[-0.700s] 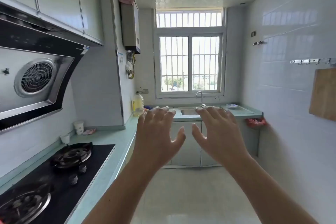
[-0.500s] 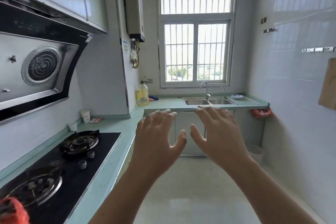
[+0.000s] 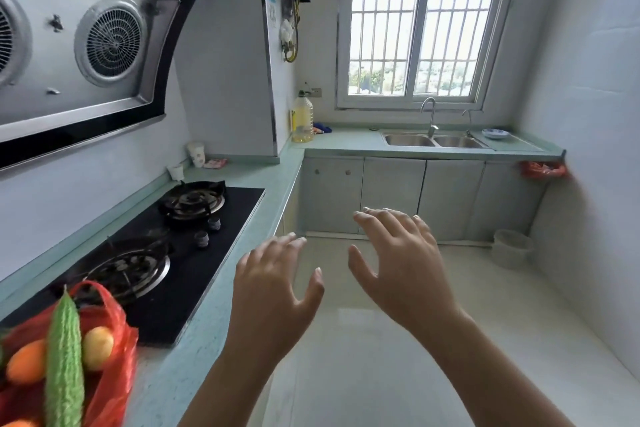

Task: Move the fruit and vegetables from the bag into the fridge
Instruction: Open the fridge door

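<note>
Hands empty and spread, left hand (image 3: 273, 291) and right hand (image 3: 401, 267) out over the floor (image 3: 381, 374). Reach left and down to the red bag (image 3: 114, 350) on the surface (image 3: 194, 357) beside the hob (image 3: 214, 270); lift the upright bitter gourd (image 3: 64, 357) by its middle, sparing the fruit (image 3: 98, 347) beside it. Fridge out of view.

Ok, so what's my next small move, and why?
Probably reach the left hand to the red bag on the counter and take the bitter gourd sticking out of it: this hand is nearer, and it and the right hand are empty.
</note>
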